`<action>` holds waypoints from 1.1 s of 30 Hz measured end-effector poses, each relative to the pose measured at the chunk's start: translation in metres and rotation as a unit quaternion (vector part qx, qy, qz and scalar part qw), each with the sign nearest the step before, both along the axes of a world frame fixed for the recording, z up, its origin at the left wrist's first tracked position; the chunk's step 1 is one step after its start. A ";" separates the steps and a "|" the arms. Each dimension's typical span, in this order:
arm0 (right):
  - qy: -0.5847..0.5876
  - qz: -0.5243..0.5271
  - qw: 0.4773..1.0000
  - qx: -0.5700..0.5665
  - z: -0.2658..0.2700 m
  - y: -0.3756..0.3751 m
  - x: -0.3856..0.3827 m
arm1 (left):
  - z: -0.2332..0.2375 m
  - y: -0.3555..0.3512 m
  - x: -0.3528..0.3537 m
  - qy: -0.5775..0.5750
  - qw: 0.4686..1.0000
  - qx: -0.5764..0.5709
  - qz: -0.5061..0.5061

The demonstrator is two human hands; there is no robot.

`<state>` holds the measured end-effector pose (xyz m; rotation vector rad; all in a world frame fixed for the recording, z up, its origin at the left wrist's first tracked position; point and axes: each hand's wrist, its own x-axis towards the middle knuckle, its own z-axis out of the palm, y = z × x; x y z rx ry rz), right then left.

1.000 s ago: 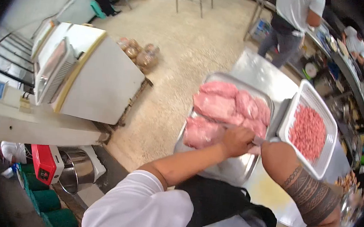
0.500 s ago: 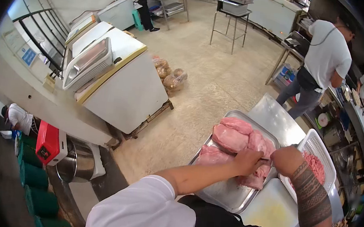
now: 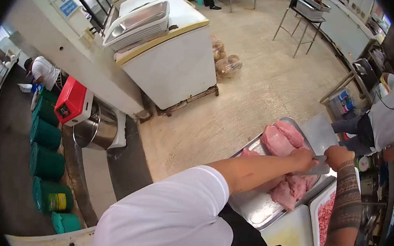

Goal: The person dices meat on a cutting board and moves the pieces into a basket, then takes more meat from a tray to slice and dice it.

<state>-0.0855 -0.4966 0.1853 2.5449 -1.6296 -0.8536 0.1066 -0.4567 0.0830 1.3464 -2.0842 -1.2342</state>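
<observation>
Several large pieces of raw pink meat (image 3: 277, 140) lie in a metal tray (image 3: 254, 217). Over the tray's right side, my right hand (image 3: 339, 157) is closed around the handle of a broad-bladed knife (image 3: 320, 168). My left hand (image 3: 302, 160) has its fingers curled in beside the blade, just above the meat; what they grip, if anything, is hidden. Below the hands rests a white cutting board (image 3: 290, 232) with a yellowish stain. My right forearm partly covers a white plastic basket (image 3: 314, 210) of chopped meat (image 3: 325, 214).
A white chest freezer (image 3: 169, 69) carrying a basket and tray stands ahead left. At left are a red-topped mixer (image 3: 74, 100) with a steel bowl (image 3: 96, 126) and several green bins (image 3: 46, 161). One co-worker (image 3: 392, 114) stands close at right, another (image 3: 46, 73) far left.
My view has swung left and down, so the scene sits farther right. The knife's blade now shows between my hands, and my right hand has moved farther from my left.
</observation>
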 end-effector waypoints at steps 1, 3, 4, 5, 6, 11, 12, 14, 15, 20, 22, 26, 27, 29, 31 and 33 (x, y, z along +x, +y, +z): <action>0.003 0.021 1.000 -0.011 -0.016 -0.009 -0.008 | -0.003 -0.003 -0.003 0.005 1.000 0.006 0.008; 0.043 0.038 0.998 -0.004 -0.046 -0.024 -0.018 | -0.026 -0.014 -0.019 -0.034 0.999 0.023 0.025; 0.029 0.016 0.999 -0.029 -0.045 -0.024 -0.011 | -0.036 -0.017 -0.022 -0.053 0.998 0.032 0.031; 0.017 -0.013 0.999 -0.050 -0.047 -0.020 -0.008 | -0.049 -0.021 -0.025 -0.043 0.998 0.020 0.030; 0.010 -0.053 0.996 -0.064 -0.047 -0.006 -0.007 | -0.065 -0.026 -0.030 -0.031 0.999 0.013 0.018; -0.012 0.038 0.998 -0.054 -0.022 0.028 -0.011 | -0.075 -0.034 0.009 0.180 0.980 0.057 -0.060; -0.048 0.034 0.997 -0.056 0.015 0.053 0.003 | 0.025 -0.002 0.055 0.086 0.993 0.077 -0.027; -0.101 0.029 0.986 -0.132 0.060 0.109 0.013 | 0.012 -0.016 0.086 0.243 0.952 0.181 -0.047; -0.095 -0.007 0.987 -0.130 0.073 0.132 0.007 | 0.013 -0.014 0.108 0.138 0.986 -0.088 -0.040; -0.135 -0.159 0.954 -0.213 0.089 0.252 -0.002 | -0.004 0.034 0.185 -0.076 0.994 -0.026 -0.077; -0.171 -0.287 0.926 -0.176 0.076 0.293 -0.012 | -0.034 0.062 0.205 -0.107 0.979 -0.082 -0.150; -0.306 -0.370 0.855 -0.198 0.019 0.372 -0.006 | -0.033 0.141 0.208 -0.168 0.949 -0.188 -0.191; -0.315 -0.462 0.815 -0.150 0.014 0.383 0.007 | -0.029 0.155 0.207 -0.218 0.927 -0.230 -0.199; -0.353 -0.495 0.781 -0.145 -0.009 0.406 0.018 | -0.027 0.162 0.204 -0.255 0.907 -0.266 -0.202; -0.385 -0.532 0.741 -0.142 -0.031 0.424 0.026 | -0.029 0.155 0.203 -0.235 0.915 -0.257 -0.203; -0.408 -0.568 0.702 -0.134 -0.050 0.436 0.030 | -0.027 0.145 0.201 -0.244 0.911 -0.241 -0.230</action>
